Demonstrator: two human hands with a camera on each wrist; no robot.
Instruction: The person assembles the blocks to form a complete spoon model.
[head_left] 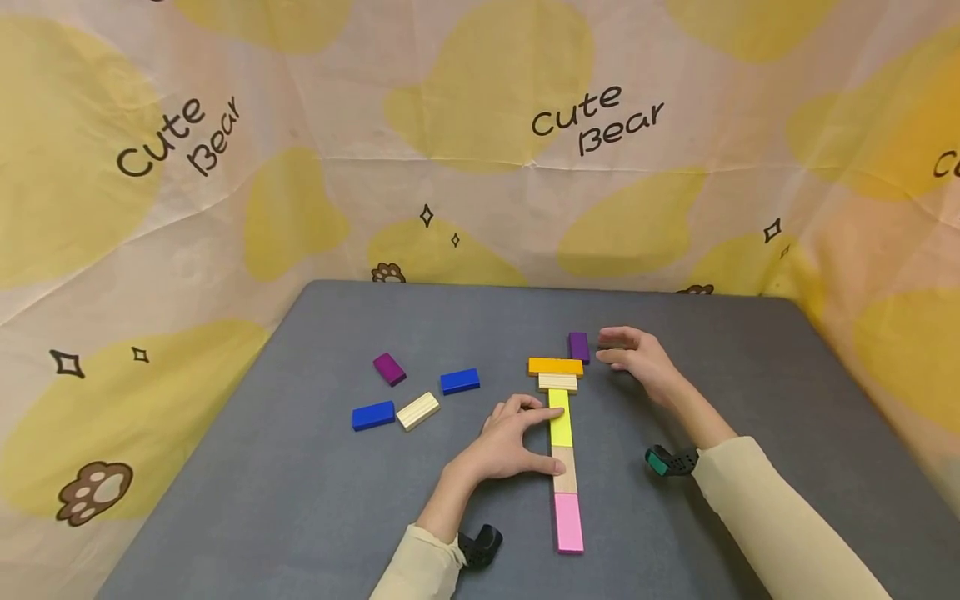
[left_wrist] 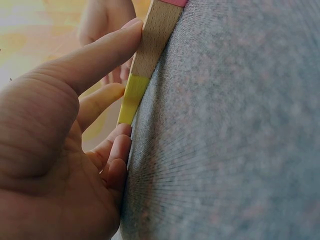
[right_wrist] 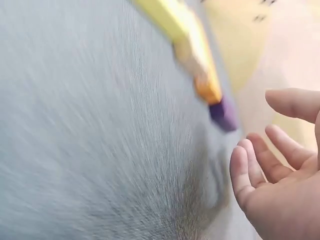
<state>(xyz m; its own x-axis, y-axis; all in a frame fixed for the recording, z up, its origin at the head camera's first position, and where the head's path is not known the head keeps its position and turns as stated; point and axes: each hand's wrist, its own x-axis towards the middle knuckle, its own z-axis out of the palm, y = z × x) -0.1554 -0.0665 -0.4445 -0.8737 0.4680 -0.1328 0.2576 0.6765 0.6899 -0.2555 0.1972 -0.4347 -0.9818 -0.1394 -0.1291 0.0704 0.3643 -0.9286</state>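
Observation:
My left hand point(head_left: 504, 442) lies over a row of flat blocks, thumb and index finger spread apart. Its thumb tip touches the plain wooden block point(head_left: 564, 479), and the index fingertip is on the yellow block point(head_left: 561, 429). A pink block point(head_left: 568, 525) forms the near end of the row. Beyond the yellow one, a pale wooden block point(head_left: 558, 382) and an orange block point(head_left: 555, 367) lie crosswise. Past the orange block's right end is a purple block point(head_left: 578, 347). Just right of it my right hand point(head_left: 637, 360) holds nothing, its fingers loosely bent, apart from the purple block.
Left of the row lie a magenta block point(head_left: 389, 369), a blue block point(head_left: 460, 382), a second blue block point(head_left: 372, 416) and a cream block point(head_left: 417, 411). They rest on a grey table point(head_left: 300, 500). A printed cloth point(head_left: 465, 108) hangs behind and at the sides.

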